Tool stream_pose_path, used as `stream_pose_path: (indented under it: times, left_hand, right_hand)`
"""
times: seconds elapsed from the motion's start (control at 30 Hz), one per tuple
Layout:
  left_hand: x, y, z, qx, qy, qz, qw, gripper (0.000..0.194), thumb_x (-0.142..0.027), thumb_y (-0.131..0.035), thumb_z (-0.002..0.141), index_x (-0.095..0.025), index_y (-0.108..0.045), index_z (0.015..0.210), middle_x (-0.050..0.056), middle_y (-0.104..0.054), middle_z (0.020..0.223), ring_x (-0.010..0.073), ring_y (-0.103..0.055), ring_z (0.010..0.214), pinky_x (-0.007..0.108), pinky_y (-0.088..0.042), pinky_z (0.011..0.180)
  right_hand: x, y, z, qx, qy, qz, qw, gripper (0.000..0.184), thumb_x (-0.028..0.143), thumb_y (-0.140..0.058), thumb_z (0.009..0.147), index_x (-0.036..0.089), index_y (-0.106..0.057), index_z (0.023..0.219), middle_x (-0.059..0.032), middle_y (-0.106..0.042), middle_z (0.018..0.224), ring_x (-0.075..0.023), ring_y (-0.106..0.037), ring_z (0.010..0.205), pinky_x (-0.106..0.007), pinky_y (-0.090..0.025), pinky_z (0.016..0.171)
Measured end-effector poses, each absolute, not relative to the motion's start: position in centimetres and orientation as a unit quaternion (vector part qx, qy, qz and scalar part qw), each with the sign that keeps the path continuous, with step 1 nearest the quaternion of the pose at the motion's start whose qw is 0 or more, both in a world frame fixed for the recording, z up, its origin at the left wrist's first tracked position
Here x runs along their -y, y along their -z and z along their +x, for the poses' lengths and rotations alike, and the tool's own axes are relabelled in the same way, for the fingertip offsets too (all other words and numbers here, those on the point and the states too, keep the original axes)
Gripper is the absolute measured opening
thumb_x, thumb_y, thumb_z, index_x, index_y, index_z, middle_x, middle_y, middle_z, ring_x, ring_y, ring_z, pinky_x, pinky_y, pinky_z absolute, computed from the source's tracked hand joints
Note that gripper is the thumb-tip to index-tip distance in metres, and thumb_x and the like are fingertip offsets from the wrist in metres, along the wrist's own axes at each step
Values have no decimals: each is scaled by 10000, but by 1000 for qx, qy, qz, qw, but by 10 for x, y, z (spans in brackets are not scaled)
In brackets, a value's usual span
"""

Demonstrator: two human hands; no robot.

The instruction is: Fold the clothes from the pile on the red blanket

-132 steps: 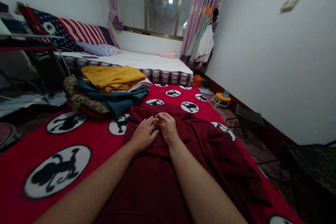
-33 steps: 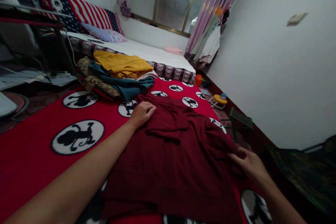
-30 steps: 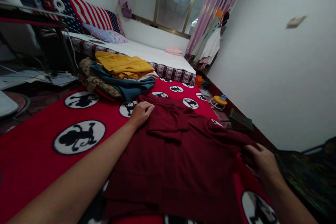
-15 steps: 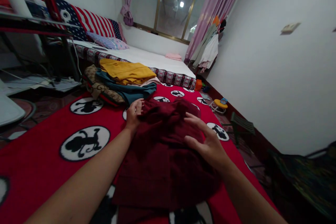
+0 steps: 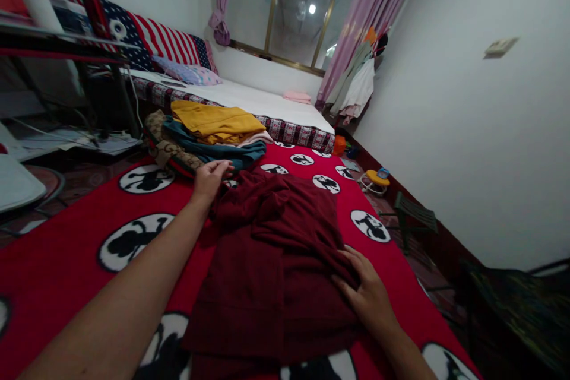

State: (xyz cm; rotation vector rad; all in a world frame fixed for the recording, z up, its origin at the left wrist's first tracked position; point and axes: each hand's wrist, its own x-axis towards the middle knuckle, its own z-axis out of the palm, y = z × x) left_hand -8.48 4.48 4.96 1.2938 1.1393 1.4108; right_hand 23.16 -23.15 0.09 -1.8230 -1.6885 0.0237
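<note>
A dark red garment point(image 5: 267, 273), with a wide band along its near hem, lies on the red blanket point(image 5: 66, 267). Its far part is folded over and wrinkled. At its far left corner, my left hand point(image 5: 212, 183) has its fingers drawn together in a pinch, seemingly on the cloth's edge; the fingertips are partly hidden. My right hand point(image 5: 367, 291) rests on the garment's right edge, thumb and fingers apart, fingertips touching a fold.
A pile of yellow point(image 5: 214, 122) and teal clothes point(image 5: 240, 154) lies beyond my left hand, on a patterned brown bag point(image 5: 178, 154). Behind stands a bed point(image 5: 249, 95). To the left is a desk point(image 5: 66, 50); to the right, a green folding stool point(image 5: 414, 214) and a yellow stool point(image 5: 377, 178).
My left hand has shifted left and its fingers have closed together. My right hand has come down and toward me onto the garment's right edge. The garment's far part lies flatter and more spread out.
</note>
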Motion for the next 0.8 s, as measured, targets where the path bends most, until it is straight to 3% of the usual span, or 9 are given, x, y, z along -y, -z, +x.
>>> stream_pose_path:
  times: [0.13, 0.2, 0.27, 0.33, 0.4, 0.5, 0.63, 0.7, 0.8]
  left_hand:
    - [-35, -69, -94, -486, -321, 695, 422, 744, -578, -760, 504, -175, -673, 1124, 90, -726, 958, 245, -677, 845, 280, -520, 651]
    - [-30, -69, -93, -493, -219, 763, 355, 807, -482, -823, 444, -220, -654, 1189, 79, -731, 985, 264, -678, 890, 290, -522, 713]
    - [-28, -64, -89, -518, -166, 800, 254, 709, -366, -823, 464, -253, -681, 1149, 70, -735, 986, 278, -677, 907, 299, -512, 747]
    - [-30, -60, -87, -536, -148, 811, 185, 482, -289, -776, 521, -251, -737, 1000, 61, -742, 936, 281, -679, 890, 303, -504, 747]
    - [-33, -61, -88, -547, -182, 799, 171, 277, -272, -715, 591, -227, -750, 862, 49, -743, 852, 263, -682, 838, 293, -501, 722]
    - [-38, -71, -97, -578, -363, 719, 130, 215, -258, -605, 710, -193, -722, 879, 41, -721, 810, 226, -670, 800, 292, -505, 748]
    - [-37, -84, -115, -570, -563, 598, -21, 278, -150, -552, 764, -176, -649, 1023, 116, -630, 1106, 281, -558, 1106, 437, -410, 1003]
    - [-34, -87, -117, -556, -575, 598, -48, 299, -128, -569, 763, -181, -631, 1051, 134, -579, 1195, 305, -477, 1208, 488, -334, 1069]
    - [-29, -89, -105, -529, -514, 675, -15, 227, -147, -540, 794, -190, -671, 974, 96, -638, 1109, 273, -539, 1131, 430, -376, 1042]
  right_hand:
    - [232, 1, 226, 633, -14, -669, 391, 253, 344, -616, 848, 237, -635, 1076, -83, -619, 1168, -254, -569, 1121, -451, -454, 994]
    - [233, -2, 224, 621, -8, -664, 417, 216, 338, -615, 856, 232, -635, 1042, -80, -617, 1116, -240, -584, 1062, -418, -477, 942]
    - [235, -6, 223, 607, 6, -667, 432, 201, 342, -629, 849, 227, -635, 1014, -75, -611, 1062, -231, -591, 1005, -392, -489, 889]
    - [238, -8, 223, 602, 11, -668, 437, 166, 331, -633, 849, 226, -638, 978, -64, -607, 1004, -219, -594, 952, -366, -492, 842]
    - [241, -11, 222, 606, 7, -663, 440, 118, 304, -622, 860, 229, -640, 950, -49, -605, 950, -203, -597, 905, -341, -490, 803]
    - [243, -14, 220, 612, 13, -649, 452, 92, 278, -609, 870, 232, -639, 943, -34, -605, 914, -187, -599, 873, -319, -483, 779]
    - [244, -16, 222, 602, 11, -657, 454, 177, 324, -613, 862, 231, -623, 1012, -47, -624, 980, -202, -601, 926, -326, -485, 800]
    - [244, -15, 225, 595, -7, -668, 447, 224, 362, -612, 858, 229, -618, 1038, -53, -636, 1012, -208, -609, 946, -330, -492, 810]
    - [244, -13, 228, 581, -30, -685, 438, 272, 405, -616, 846, 225, -624, 1049, -57, -654, 1031, -217, -621, 969, -341, -496, 844]
